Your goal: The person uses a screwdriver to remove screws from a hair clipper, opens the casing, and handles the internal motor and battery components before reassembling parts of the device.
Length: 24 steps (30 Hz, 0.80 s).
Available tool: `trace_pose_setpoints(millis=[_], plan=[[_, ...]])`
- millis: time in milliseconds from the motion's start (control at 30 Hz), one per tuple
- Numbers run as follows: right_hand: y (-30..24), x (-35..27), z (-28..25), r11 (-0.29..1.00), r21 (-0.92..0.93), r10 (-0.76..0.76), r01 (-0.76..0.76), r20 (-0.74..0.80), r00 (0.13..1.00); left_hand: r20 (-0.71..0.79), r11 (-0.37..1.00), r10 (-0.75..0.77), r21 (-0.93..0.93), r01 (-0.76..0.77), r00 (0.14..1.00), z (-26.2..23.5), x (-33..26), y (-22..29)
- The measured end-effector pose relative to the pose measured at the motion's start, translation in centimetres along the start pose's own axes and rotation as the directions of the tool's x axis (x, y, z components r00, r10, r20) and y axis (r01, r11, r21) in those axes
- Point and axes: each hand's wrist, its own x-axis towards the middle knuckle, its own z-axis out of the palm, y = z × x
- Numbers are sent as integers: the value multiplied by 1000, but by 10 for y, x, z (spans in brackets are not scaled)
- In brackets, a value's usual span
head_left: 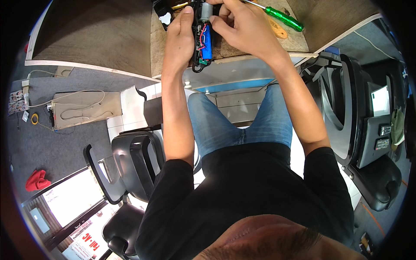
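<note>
An opened black handheld device, which looks like an electric trimmer (196, 54), lies lengthwise on the wooden worktop at the top of the head view. Inside its shell show a blue battery cell (206, 43), red and black wires, a green circuit board and a silver cylindrical motor (206, 12). My left hand (178, 37) closes round the trimmer's left side, its thumb pointing up beside the motor. Fingers curled, my right hand (242, 26) pinches at the motor's right side; the fingertips are partly hidden. To its right lies a green-handled screwdriver (284, 18).
A black part (164, 16) sits left of my left hand. An orange-tan piece (278, 29) lies near the screwdriver. Wooden side panels (99, 39) flank the worktop (229, 50). Black chairs (136, 160) stand at left and right (342, 108); cables (82, 97) lie at left.
</note>
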Motion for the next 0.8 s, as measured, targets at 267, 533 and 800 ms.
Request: trace_pose_setpoints(millis=[267,533,800], plan=[[11,0,-1,994,76,-70,73,-41,997,-6,999,4,51,-3,1000,0,0,1],[-8,-8,-1,995,-69,-81,70,-180,980,14,996,-78,-37,78,997,-2,0,3],[1,-16,6,996,-80,-50,38,-157,986,-21,994,-108,-32,107,994,-1,-3,8]])
